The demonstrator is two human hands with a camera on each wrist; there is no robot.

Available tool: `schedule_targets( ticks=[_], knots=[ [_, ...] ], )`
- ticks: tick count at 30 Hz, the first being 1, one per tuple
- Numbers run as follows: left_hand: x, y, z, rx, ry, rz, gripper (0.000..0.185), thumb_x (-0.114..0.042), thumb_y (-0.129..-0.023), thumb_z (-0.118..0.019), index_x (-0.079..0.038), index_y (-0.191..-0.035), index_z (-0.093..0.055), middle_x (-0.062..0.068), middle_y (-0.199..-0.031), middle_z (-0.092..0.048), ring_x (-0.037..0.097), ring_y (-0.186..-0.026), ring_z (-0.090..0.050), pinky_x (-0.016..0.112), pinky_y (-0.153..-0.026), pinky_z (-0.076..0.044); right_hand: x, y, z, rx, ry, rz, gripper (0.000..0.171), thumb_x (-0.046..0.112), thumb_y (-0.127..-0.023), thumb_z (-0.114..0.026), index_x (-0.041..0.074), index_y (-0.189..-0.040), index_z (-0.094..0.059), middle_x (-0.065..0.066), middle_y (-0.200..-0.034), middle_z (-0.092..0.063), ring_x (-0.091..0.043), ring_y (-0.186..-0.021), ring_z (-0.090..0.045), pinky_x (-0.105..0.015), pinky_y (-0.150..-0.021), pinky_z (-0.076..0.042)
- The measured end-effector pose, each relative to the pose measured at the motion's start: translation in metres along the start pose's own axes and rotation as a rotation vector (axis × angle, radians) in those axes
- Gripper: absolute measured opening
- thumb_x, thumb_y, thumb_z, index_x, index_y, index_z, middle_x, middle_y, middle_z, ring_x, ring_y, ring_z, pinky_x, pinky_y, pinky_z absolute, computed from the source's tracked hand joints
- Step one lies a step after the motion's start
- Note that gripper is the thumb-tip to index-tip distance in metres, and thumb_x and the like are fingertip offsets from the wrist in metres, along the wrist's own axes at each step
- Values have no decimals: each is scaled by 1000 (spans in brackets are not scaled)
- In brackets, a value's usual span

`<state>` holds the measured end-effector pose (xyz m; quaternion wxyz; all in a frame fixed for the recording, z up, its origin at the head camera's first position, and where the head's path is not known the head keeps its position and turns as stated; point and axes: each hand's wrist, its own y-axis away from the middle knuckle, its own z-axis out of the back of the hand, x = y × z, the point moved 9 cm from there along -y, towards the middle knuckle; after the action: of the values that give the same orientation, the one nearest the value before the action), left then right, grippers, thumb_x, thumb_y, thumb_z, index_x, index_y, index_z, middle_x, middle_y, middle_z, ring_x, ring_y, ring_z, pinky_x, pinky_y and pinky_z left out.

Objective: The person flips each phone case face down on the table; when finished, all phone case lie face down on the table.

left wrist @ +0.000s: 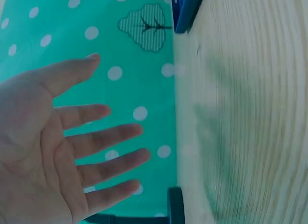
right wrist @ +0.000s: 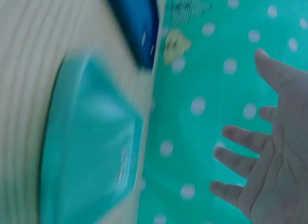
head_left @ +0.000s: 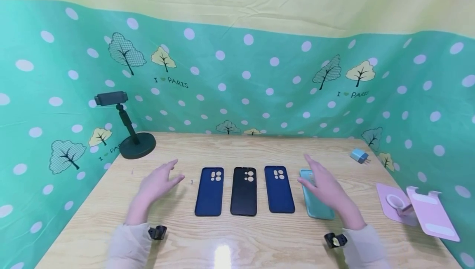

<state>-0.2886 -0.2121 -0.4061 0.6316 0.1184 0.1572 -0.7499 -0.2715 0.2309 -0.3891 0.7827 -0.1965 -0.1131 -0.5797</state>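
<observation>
Three dark phone cases and a teal one lie in a row on the wooden table. From the left in the head view they are a blue phone case (head_left: 209,195), a black phone case (head_left: 243,197), a second blue phone case (head_left: 279,192) and the teal phone case (head_left: 318,205). My left hand (head_left: 155,184), fingers spread and holding nothing, hovers left of the row. Over the teal case, my right hand (head_left: 326,184) hides part of it from the head camera. In the right wrist view its fingers (right wrist: 240,137) are extended and hold nothing.
A black phone stand (head_left: 137,145) with a round base stands at the back left. A blue charger plug (head_left: 359,155) lies at the back right, with a pink folding stand (head_left: 432,215) at the right edge. Behind the table hangs a dotted green curtain (head_left: 259,108).
</observation>
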Motion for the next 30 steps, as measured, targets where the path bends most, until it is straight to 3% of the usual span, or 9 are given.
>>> schedule_targets(
  ticks=[7,13,19,24,30],
  knots=[
    [-11,-5,-20,111,66,30,59,-38,-94,-59,2,-136,-50,19,-111,-68,32,-96,-67,48,-78,-53,59,-25,-30,28,-37,57,71,36,-94,-63,5,-150,-31,-20,-137,-54,-37,-126,-53,-53,-101,-45],
    [-18,-3,-32,172,107,35,53,-31,-93,-62,2,-134,-53,8,-91,-69,17,-77,-64,36,-66,-50,106,-42,-63,99,-139,71,59,26,-91,-68,6,-142,-47,-11,-111,-69,-25,-103,-66,-41,-85,-54],
    [-23,-1,-40,212,112,33,51,-32,-92,-63,0,-131,-55,6,-89,-69,14,-75,-62,34,-65,-50,140,-52,-97,217,-213,91,54,21,-91,-68,4,-139,-50,-8,-103,-69,-15,-85,-65,-30,-73,-53],
    [-26,-2,-45,231,87,18,49,-31,-92,-64,0,-128,-57,6,-88,-69,15,-77,-63,37,-66,-50,159,-58,-117,246,-214,116,54,18,-91,-68,2,-138,-49,-6,-96,-68,-7,-73,-60,-22,-65,-50],
    [-27,-2,-48,241,61,15,48,-31,-90,-65,-1,-127,-59,4,-86,-68,13,-75,-60,35,-64,-49,176,-62,-138,276,-232,112,55,14,-89,-69,-2,-137,-48,3,-76,-65,-2,-58,-53,-18,-55,-44]
  ],
)
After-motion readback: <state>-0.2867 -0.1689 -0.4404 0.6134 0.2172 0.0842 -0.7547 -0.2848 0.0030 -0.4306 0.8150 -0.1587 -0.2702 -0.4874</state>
